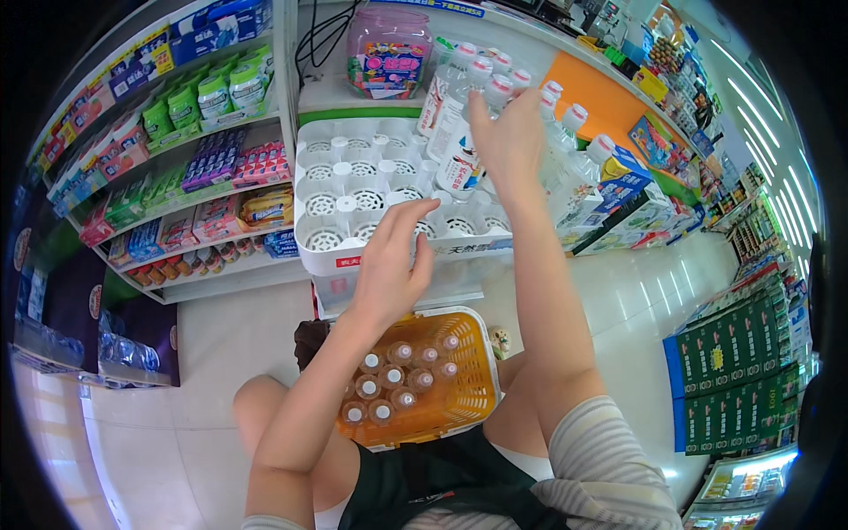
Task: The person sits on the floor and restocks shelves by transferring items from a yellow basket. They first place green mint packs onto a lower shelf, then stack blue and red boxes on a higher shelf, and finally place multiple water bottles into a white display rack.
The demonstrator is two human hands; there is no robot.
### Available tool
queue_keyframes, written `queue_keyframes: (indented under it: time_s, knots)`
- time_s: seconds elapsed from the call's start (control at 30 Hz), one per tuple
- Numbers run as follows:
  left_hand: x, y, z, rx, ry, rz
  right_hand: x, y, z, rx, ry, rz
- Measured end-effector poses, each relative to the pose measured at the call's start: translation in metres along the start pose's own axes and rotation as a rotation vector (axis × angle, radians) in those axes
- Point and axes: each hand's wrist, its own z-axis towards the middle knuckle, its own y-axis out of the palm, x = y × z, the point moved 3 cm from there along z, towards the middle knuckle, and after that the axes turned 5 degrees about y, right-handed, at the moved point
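My right hand point(509, 142) is around the upper part of a clear plastic water bottle point(458, 162) with a white label, thumb on one side of the neck and fingers on the other. The bottle stands in a white plastic bottle rack point(344, 255) with round slotted seats. More clear bottles point(445, 93) with pale pink caps stand behind and to the right. My left hand point(395, 255), empty with fingers apart, hovers over the rack's front edge. Below it, a yellow plastic basket point(474, 404) between my knees holds several capped bottles point(392, 376).
Shelves point(212, 192) of gum and sweets stand on the left. Behind the rack are a pink plastic jar point(387, 56) and black cables point(324, 36). Boxed goods point(619, 182) line the counter's right side. Green cartons point(732, 371) are stacked farther right on the tiled floor point(623, 311).
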Motion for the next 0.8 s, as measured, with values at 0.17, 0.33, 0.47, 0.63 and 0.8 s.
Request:
queue_keyframes:
  time_s: [0.17,0.33,0.47,0.63,0.8]
  knots:
    - [-0.012,0.011,-0.006,-0.061,-0.046,-0.038,0.007,0.011,0.025,-0.093,-0.092,-0.046]
    - [-0.014,0.007,-0.007,-0.05,-0.027,-0.047,-0.022,-0.044,0.038,0.084,-0.285,0.077]
    - [-0.003,0.001,-0.01,0.018,0.028,-0.016,-0.047,-0.104,0.029,-0.006,-0.206,0.16]
    - [0.016,0.009,-0.039,-0.07,-0.048,-0.141,-0.048,-0.134,-0.036,-0.313,-0.064,0.566]
    - [0.036,0.047,-0.104,-0.426,-0.567,-0.484,0.007,-0.136,-0.12,-0.753,0.194,0.415]
